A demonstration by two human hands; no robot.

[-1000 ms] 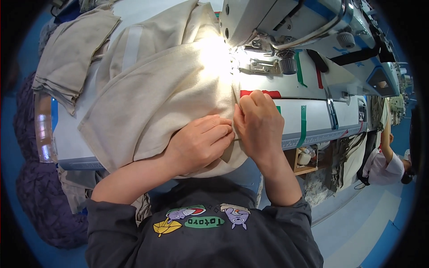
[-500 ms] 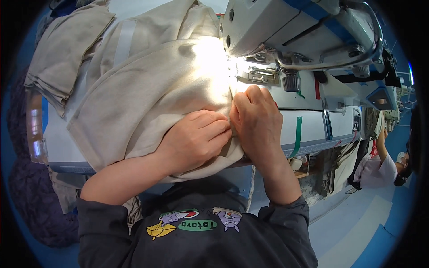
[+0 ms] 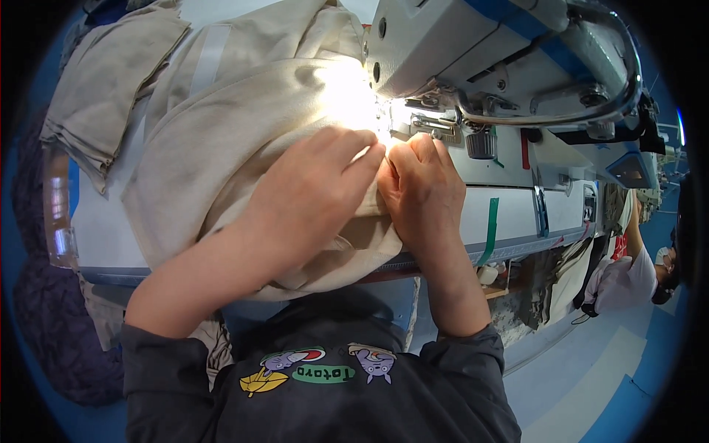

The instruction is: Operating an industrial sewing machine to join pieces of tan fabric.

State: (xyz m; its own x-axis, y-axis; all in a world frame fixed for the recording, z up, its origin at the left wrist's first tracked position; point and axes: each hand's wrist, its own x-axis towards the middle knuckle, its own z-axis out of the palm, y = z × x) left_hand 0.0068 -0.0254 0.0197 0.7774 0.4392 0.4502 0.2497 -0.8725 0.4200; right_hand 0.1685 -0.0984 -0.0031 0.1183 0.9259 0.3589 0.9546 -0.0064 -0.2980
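A large beige cloth (image 3: 221,140) lies bunched on the white table (image 3: 103,229) of a sewing machine (image 3: 473,52). My left hand (image 3: 310,184) presses flat on the cloth, fingers pointing toward the brightly lit needle area (image 3: 384,122). My right hand (image 3: 421,188) pinches the cloth's edge right beside it, fingertips just short of the presser foot. Both hands touch each other at the fingertips. The needle itself is lost in glare.
A stack of folded beige pieces (image 3: 103,88) lies at the table's far left. Green tape strips (image 3: 491,229) mark the table's right front. A dark purple bundle (image 3: 52,332) hangs below left. Another person (image 3: 628,273) in white works at the far right.
Both hands have slid forward with the cloth, toward the needle area. My head has come closer, so the machine and cloth fill more of the view.
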